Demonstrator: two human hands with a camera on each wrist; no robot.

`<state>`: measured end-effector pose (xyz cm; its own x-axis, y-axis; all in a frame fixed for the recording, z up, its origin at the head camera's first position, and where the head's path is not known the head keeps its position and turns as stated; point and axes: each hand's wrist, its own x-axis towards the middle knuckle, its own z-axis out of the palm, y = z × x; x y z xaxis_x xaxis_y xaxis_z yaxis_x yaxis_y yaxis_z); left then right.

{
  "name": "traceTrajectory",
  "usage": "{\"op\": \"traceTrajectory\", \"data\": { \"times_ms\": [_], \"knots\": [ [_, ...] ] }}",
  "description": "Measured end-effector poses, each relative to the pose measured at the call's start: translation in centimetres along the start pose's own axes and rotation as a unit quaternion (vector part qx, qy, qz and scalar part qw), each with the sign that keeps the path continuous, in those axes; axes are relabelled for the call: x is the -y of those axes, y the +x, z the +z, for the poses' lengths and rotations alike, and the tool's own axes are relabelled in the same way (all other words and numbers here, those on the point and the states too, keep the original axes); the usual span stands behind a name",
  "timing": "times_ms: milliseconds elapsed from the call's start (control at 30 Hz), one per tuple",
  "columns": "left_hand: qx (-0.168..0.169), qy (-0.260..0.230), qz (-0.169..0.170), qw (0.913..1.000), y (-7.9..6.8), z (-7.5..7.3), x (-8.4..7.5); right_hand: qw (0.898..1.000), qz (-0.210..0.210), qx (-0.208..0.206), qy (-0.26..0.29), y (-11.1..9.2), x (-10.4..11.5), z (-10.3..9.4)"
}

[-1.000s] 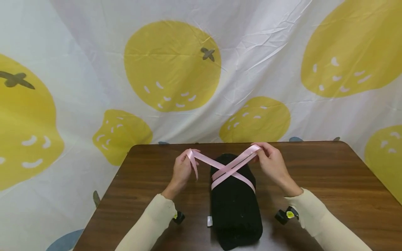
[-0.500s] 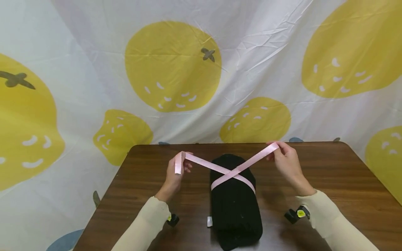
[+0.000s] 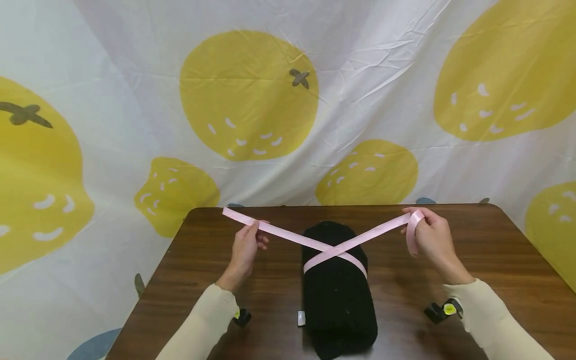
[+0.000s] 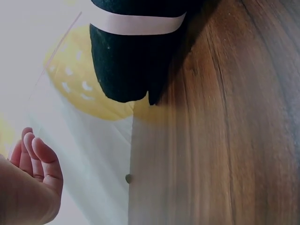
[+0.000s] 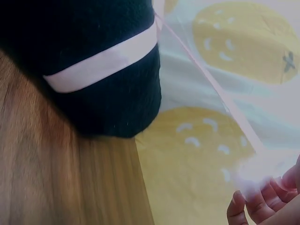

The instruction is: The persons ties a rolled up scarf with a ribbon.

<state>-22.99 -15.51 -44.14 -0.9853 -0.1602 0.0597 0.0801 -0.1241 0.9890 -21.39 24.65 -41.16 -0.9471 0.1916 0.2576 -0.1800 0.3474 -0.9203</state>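
The pink ribbon (image 3: 334,249) has just been pulled wider, so the wrap seems to be made snugger. It is crossed over the top of the black bundle (image 3: 339,305), which is laid on the table (image 3: 508,250) between the hands. One side is pinched by the left hand (image 3: 244,252), the other by the right hand (image 3: 436,245). Half a second ago, the hands were held closer and the left end was hung down; now it is pointed outward.

Right wrist view: the pink ribbon (image 5: 105,61) is washed out at the right hand (image 5: 269,202), itself edge-cropped. Left wrist view: the left edge crops the left hand (image 4: 36,180). White tag (image 3: 301,318): illegibly small.
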Motion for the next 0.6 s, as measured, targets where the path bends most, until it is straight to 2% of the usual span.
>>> {"op": "traceTrajectory", "data": {
  "times_ms": [233,333,600],
  "knots": [
    [-0.011,0.002,-0.016,0.9998,0.1,-1.0,0.3,0.999,0.0,-0.006,0.043,0.1,-1.6,-1.3],
    [-0.016,-0.009,-0.028,0.9994,0.2,-1.4,0.4,0.999,-0.011,-0.006,0.046,0.1,-2.2,-2.0],
    [-0.026,-0.012,-0.051,0.9983,0.3,-2.4,1.0,0.991,0.048,0.011,0.12,0.1,-4.0,-3.6]
  ]
}}
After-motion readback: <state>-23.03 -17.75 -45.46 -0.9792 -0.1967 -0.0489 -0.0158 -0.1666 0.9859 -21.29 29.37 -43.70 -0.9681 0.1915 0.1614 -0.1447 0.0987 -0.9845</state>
